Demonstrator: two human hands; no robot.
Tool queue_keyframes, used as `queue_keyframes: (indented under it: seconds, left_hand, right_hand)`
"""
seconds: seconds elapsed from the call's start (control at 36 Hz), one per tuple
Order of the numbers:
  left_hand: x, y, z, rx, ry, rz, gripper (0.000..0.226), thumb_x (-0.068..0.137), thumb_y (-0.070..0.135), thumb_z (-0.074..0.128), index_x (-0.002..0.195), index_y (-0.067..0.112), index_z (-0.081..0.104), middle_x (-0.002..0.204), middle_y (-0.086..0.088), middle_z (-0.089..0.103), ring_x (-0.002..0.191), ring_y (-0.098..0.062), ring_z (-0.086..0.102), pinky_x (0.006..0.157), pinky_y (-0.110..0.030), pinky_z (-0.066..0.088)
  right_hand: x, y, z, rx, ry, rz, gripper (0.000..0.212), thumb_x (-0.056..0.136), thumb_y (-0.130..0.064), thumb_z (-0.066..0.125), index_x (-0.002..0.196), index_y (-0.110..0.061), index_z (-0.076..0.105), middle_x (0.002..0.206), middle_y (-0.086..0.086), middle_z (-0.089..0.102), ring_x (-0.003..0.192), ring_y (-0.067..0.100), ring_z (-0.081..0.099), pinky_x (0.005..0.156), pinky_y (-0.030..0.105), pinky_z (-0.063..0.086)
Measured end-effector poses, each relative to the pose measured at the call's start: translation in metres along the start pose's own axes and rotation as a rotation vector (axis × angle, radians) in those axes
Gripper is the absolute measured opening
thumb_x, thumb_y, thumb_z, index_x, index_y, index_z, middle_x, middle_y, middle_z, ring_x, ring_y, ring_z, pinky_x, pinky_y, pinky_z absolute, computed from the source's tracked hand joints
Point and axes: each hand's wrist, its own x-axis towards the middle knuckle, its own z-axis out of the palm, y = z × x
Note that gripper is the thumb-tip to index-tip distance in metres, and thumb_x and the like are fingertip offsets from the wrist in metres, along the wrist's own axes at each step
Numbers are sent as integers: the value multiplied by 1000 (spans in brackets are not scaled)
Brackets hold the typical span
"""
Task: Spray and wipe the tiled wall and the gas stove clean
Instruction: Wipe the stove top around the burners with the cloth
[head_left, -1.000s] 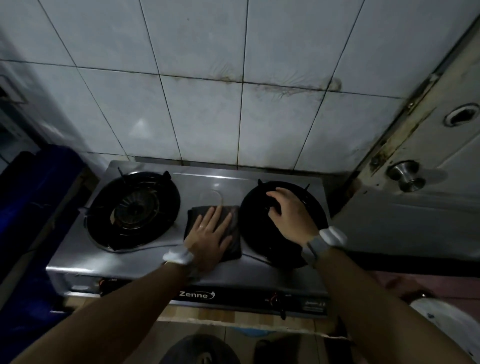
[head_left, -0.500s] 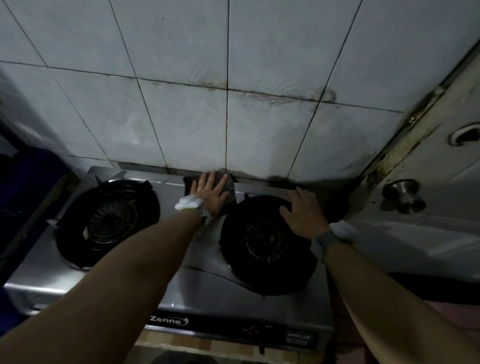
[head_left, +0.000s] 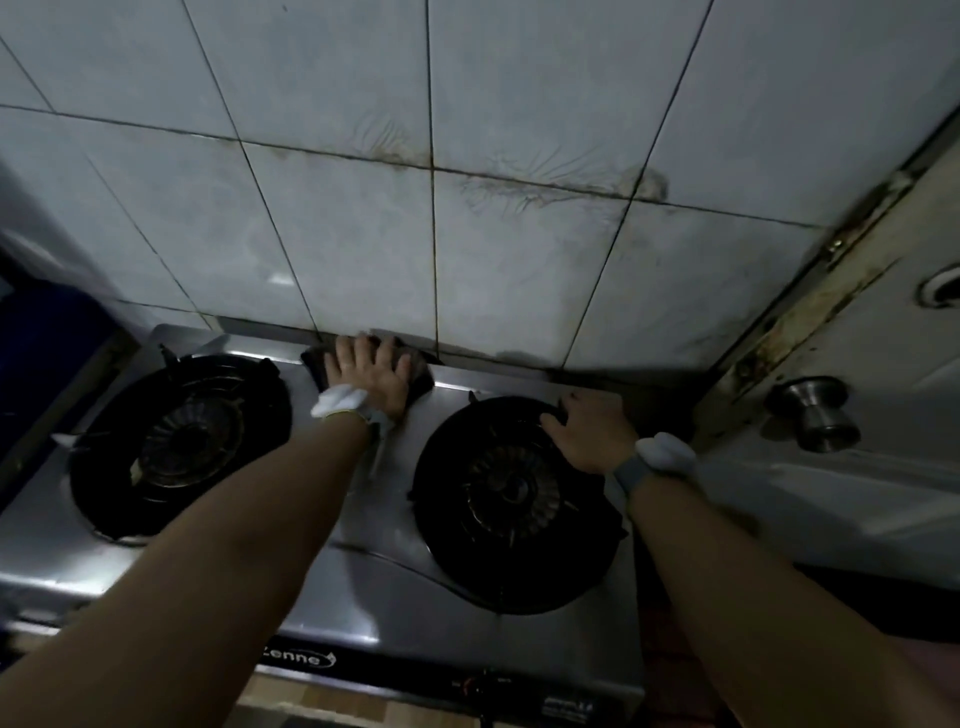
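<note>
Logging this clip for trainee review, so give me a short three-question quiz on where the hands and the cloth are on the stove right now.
1. True or false: the left hand presses the dark cloth flat at the front edge of the gas stove.
2. Where does the right hand rest? A) on the left burner; B) at the rear right of the right burner; C) on the door knob.
3. How many burners does the gas stove have?
Key: 1 false, the dark cloth lies at the rear edge, by the tiled wall. 2 B. 3 two.
</note>
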Motion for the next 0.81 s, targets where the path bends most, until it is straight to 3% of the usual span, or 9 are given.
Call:
queue_keyframes:
  seconds: [0.17,0.25,0.31,0.39,0.47,0.53,0.61,0.69,0.81]
  left_hand:
    - [-10,17,9,177,21,616,63,88,65,-6,150,52,2,165,7,6,152,-22,2,120,-48,6]
    - [-5,-16,4,194,8,749,69,90,70,-9,152,49,9,164,9,6,151,-20,4,120,-47,8]
    - [2,-37,1,173,62,623,61,94,70,4,151,50,8,165,3,13,151,-27,10,119,-50,14]
    - [1,-50,5,51,54,171,57,100,59,25,152,50,3,166,3,7,152,-27,2,120,-49,6]
    - [-13,-37,10,-32,75,-93,61,100,56,25,155,44,2,166,1,-1,152,-29,-4,120,-49,0]
    - [-25,-26,15,-35,79,-112,61,100,56,23,155,43,1,166,0,-3,151,-31,-4,120,-51,0]
    - [-43,-21,21,23,61,42,56,101,54,22,154,48,3,166,2,0,152,-29,0,121,-49,4]
    - [-66,-33,26,49,74,172,53,102,53,24,152,51,8,166,3,7,152,-28,6,121,-49,9]
    - [-100,-43,32,16,121,99,54,101,52,31,153,48,14,165,3,13,152,-27,10,121,-47,11]
  right_hand:
    - [0,2,-2,-27,-36,-9,64,104,-50,27,150,-6,29,157,12,30,138,33,36,113,43,32]
    - [3,6,-1,-20,-39,-20,61,104,-49,26,148,-8,35,153,12,36,132,33,42,108,42,37]
    - [6,7,1,-22,-32,-16,61,103,-50,27,145,-8,39,150,13,40,129,32,45,106,42,39]
    - [6,7,2,2,2,-4,58,101,-50,30,138,-8,46,144,13,46,123,33,49,103,40,42]
    - [2,6,1,73,34,-13,52,101,-49,35,132,-10,51,136,12,50,117,34,53,99,41,44]
    - [-1,5,1,104,46,-26,50,101,-47,37,131,-10,52,136,13,49,119,35,52,100,41,43]
    - [-4,1,-2,62,38,-26,52,102,-43,36,138,-7,47,145,15,41,125,37,48,103,43,40]
    - [-6,1,-3,75,20,-20,49,103,-42,35,132,-4,49,140,14,44,115,37,51,98,44,42]
    - [-11,3,-4,144,-2,-9,50,105,-42,34,138,-7,45,145,15,42,120,36,50,101,45,42]
